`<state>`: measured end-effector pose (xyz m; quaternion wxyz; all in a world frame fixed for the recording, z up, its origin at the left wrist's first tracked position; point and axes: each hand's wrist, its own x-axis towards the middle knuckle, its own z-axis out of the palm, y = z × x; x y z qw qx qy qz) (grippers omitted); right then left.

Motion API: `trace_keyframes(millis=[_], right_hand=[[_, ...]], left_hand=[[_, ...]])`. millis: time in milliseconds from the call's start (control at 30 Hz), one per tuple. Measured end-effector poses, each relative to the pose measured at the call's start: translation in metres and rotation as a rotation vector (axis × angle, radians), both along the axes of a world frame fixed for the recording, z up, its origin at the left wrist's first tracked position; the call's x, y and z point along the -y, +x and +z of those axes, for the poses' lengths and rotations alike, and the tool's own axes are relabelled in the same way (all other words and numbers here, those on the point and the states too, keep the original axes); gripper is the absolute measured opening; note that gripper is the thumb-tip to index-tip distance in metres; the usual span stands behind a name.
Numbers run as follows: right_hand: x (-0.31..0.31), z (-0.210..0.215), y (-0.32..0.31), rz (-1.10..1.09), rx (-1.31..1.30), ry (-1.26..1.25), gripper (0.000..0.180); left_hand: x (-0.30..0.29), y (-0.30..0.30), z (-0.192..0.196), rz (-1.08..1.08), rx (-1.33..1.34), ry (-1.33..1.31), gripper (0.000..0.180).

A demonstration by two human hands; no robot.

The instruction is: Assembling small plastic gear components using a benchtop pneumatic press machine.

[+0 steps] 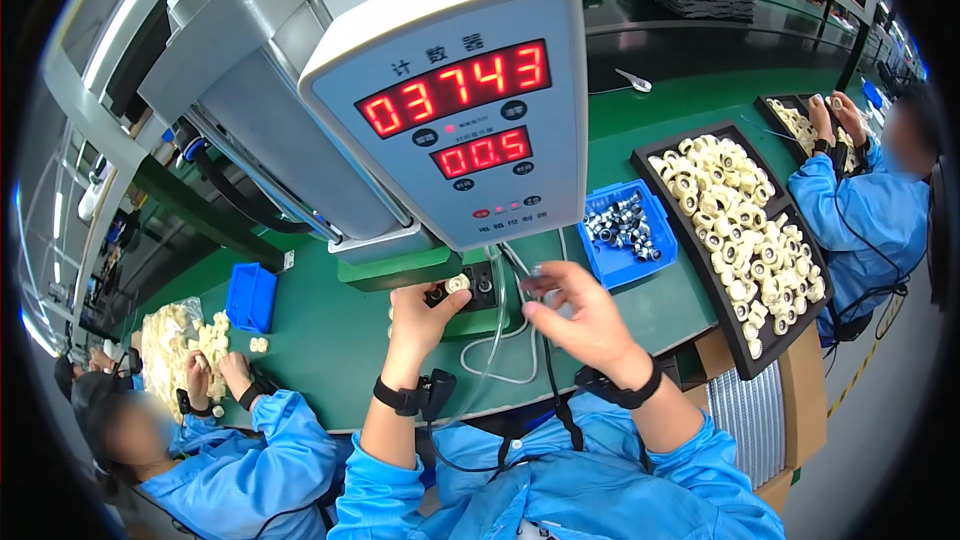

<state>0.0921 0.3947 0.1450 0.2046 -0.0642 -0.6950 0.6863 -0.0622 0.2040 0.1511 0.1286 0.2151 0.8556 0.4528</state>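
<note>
A: so how far along is this one?

B: partway through a single piece, I'd guess. Left hand [422, 314] has a cream piece [457, 284] pinched right at the fixture [485, 286] under the press [300, 150], but I can't tell if it's been pressed

A: and the other one?

B: right hand [582, 320] is just beside it, fingers half curled, too blurred to say if it's gripping anything

A: much left?

B: seems so, the blue bin [640, 272] has loads of metal parts [625, 228]. Black tray [655, 168] next to it is heaped with cream pieces [730, 210], no clue if they're finished or waiting
</note>
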Motion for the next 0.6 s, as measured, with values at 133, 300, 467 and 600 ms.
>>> trace_keyframes(millis=[133,300,467,600], right_hand=[[0.031,0.007,-0.043,0.060,-0.054,-0.037,0.060],[0.054,0.033,-0.081,0.027,-0.006,0.008,0.068],[0.042,0.012,-0.064,-0.049,-0.070,0.062,0.059],[-0.042,-0.007,0.008,-0.512,-0.028,0.594,0.062]], left_hand=[[0.010,0.014,-0.011,-0.023,-0.406,-0.187,0.053],[0.042,0.033,-0.030,0.053,-0.557,0.016,0.056],[0.122,0.057,-0.060,0.366,-0.195,0.277,0.045],[0.153,0.073,-0.073,0.478,-0.339,0.207,0.031]])
